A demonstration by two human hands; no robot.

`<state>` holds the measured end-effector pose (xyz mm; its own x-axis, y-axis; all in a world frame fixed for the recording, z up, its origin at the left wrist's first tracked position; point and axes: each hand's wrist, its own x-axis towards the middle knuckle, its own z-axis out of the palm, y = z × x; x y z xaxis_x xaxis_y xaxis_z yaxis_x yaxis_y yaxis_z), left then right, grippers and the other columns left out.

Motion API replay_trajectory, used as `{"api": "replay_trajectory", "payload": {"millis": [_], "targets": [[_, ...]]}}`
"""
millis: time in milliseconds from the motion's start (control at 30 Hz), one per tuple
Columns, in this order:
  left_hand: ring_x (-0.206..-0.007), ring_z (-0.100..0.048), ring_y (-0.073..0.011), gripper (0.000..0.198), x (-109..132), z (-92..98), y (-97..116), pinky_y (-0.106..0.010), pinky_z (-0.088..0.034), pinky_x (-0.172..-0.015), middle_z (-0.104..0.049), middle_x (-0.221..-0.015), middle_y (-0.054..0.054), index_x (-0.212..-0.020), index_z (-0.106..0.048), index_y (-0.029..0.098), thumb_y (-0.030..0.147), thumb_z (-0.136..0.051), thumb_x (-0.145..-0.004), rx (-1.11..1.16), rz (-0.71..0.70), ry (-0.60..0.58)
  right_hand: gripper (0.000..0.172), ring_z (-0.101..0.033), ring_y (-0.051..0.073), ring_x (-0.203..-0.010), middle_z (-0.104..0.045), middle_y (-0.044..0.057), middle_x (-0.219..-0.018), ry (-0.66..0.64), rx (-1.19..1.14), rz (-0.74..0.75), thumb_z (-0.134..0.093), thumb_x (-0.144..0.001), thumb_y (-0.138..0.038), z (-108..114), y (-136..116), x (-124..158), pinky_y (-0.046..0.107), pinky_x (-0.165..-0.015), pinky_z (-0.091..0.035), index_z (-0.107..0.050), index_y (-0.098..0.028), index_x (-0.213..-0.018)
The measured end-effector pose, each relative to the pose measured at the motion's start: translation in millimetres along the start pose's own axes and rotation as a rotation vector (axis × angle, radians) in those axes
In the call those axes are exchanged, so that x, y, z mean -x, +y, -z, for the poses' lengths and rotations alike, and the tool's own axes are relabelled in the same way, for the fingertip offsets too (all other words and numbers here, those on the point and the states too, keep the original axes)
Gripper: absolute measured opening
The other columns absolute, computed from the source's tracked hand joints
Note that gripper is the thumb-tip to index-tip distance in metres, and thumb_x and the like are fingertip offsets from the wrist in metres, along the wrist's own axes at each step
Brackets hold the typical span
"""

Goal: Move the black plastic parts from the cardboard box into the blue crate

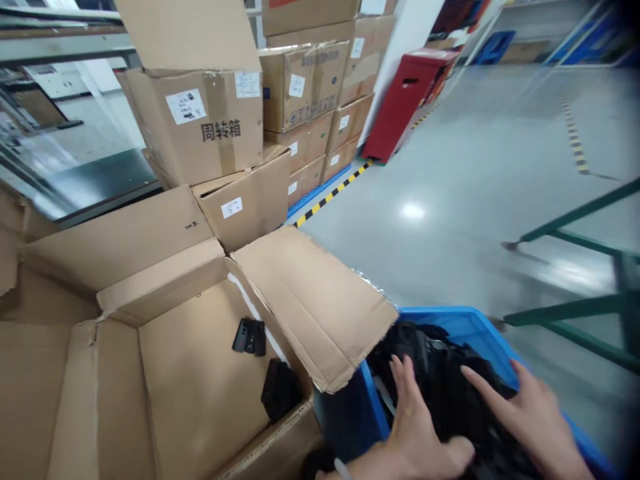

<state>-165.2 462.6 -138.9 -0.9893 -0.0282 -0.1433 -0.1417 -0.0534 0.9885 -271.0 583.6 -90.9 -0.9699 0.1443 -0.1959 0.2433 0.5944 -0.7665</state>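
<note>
Black parts lie heaped in the blue bin at the lower right, directly under and ahead of both hands, so neither hand has far to go; the heap's long run follows the bin, from its near end out toward its far rim. Left hand lies flat on the near side of the heap, fingers spread and pointing away, gripping nothing that shows. Right hand rests open on the heap's right side beside the bin's right wall, forefinger stretched toward the middle, likewise holding nothing visible. Just left of the bin stands an open cardboard box, one flap lapping over the bin's left rim; a few loose black pieces lie on its floor near its right wall. Beyond, stacked cartons rise, the nearest printed "周转箱" and bearing white labels too small to read. A red cabinet stands farther off on the grey floor.
</note>
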Motion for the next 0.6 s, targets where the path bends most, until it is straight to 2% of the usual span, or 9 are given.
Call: {"api": "replay_trajectory", "payload": {"millis": [67,133,167,233,300,367,433,500,600], "targets": [[-0.155,-0.004,-0.0224,0.083,25,25.1,-3,-0.031,-0.006,-0.129,-0.010,-0.168,-0.006,-0.158,-0.022,0.019,0.042,-0.057,-0.086,-0.114,-0.132,0.093,0.083,-0.017,0.036,-0.150,-0.033,0.020,-0.153,0.069,0.046,0.307,-0.052,-0.070,-0.072,-20,-27,14,0.050,-0.128,-0.011,-0.046,-0.024,-0.137],[-0.146,-0.035,-0.0260,0.052,44,66.4,-4,-0.036,-0.025,-0.126,-0.045,-0.153,-0.008,-0.142,-0.046,0.031,0.044,-0.045,-0.092,-0.221,-0.204,0.335,0.049,-0.042,0.036,-0.136,-0.052,0.014,-0.134,0.007,-0.041,0.596,-0.049,-0.082,-0.064,-49,-59,32,0.055,-0.123,-0.026,-0.056,-0.033,-0.119],[-0.137,-0.046,-0.0283,0.042,49,93.3,-4,-0.039,-0.033,-0.122,-0.056,-0.140,-0.010,-0.132,-0.052,0.031,0.044,-0.044,-0.092,-0.275,-0.186,0.476,0.037,-0.054,0.036,-0.122,-0.059,0.012,-0.122,-0.105,-0.097,0.698,-0.049,-0.085,-0.059,-68,-76,42,0.055,-0.115,-0.038,-0.058,-0.034,-0.112],[-0.124,-0.054,-0.0292,0.033,53,155.0,-3,-0.041,-0.042,-0.111,-0.060,-0.124,-0.015,-0.120,-0.051,0.024,0.037,-0.040,-0.092,-0.384,-0.054,0.783,0.026,-0.063,0.031,-0.102,-0.065,0.009,-0.109,-0.468,-0.051,0.854,-0.045,-0.091,-0.046,-114,-105,61,0.050,-0.096,-0.052,-0.059,-0.032,-0.108],[-0.128,-0.049,-0.0260,0.038,49,215.5,-7,-0.039,-0.039,-0.111,-0.054,-0.134,-0.017,-0.128,-0.043,0.017,0.024,-0.037,-0.091,-0.544,0.163,0.986,0.028,-0.064,0.026,-0.100,-0.066,0.011,-0.112,-0.842,0.283,1.072,-0.037,-0.094,-0.025,-166,-123,78,0.043,-0.091,-0.054,-0.060,-0.023,-0.110],[-0.134,-0.043,-0.0286,0.050,40,260.8,-18,-0.042,-0.034,-0.113,-0.049,-0.140,-0.020,-0.136,-0.036,0.012,0.019,-0.048,-0.088,-0.759,0.436,0.951,0.028,-0.065,0.028,-0.101,-0.069,0.013,-0.108,-1.058,0.537,1.220,-0.052,-0.077,-0.006,-217,-124,95,0.043,-0.092,-0.054,-0.066,-0.018,-0.098],[-0.134,-0.040,-0.0377,0.074,30,284.3,-33,-0.050,-0.033,-0.111,-0.047,-0.140,-0.025,-0.141,-0.033,0.008,0.025,-0.069,-0.078,-0.869,0.568,0.877,0.033,-0.064,0.035,-0.106,-0.072,0.016,-0.105,-1.172,0.680,1.283,-0.060,-0.060,0.004,-260,-110,110,0.048,-0.093,-0.053,-0.071,-0.016,-0.085],[-0.132,-0.040,-0.0432,0.096,21,289.5,-50,-0.054,-0.032,-0.109,-0.046,-0.139,-0.028,-0.143,-0.032,0.006,0.029,-0.083,-0.066,-0.945,0.600,0.795,0.034,-0.059,0.040,-0.119,-0.072,0.018,-0.111,-1.227,0.774,1.318,-0.062,-0.060,0.005,-291,-87,122,0.056,-0.101,-0.048,-0.073,-0.017,-0.084],[-0.132,-0.040,-0.0411,0.100,16,282.8,-68,-0.049,-0.032,-0.111,-0.047,-0.137,-0.027,-0.144,-0.031,0.007,0.025,-0.087,-0.063,-0.978,0.638,0.731,0.033,-0.050,0.040,-0.131,-0.068,0.014,-0.125,-1.265,0.847,1.343,-0.062,-0.070,-0.002,-316,-53,130,0.061,-0.111,-0.036,-0.075,-0.023,-0.093]]}}
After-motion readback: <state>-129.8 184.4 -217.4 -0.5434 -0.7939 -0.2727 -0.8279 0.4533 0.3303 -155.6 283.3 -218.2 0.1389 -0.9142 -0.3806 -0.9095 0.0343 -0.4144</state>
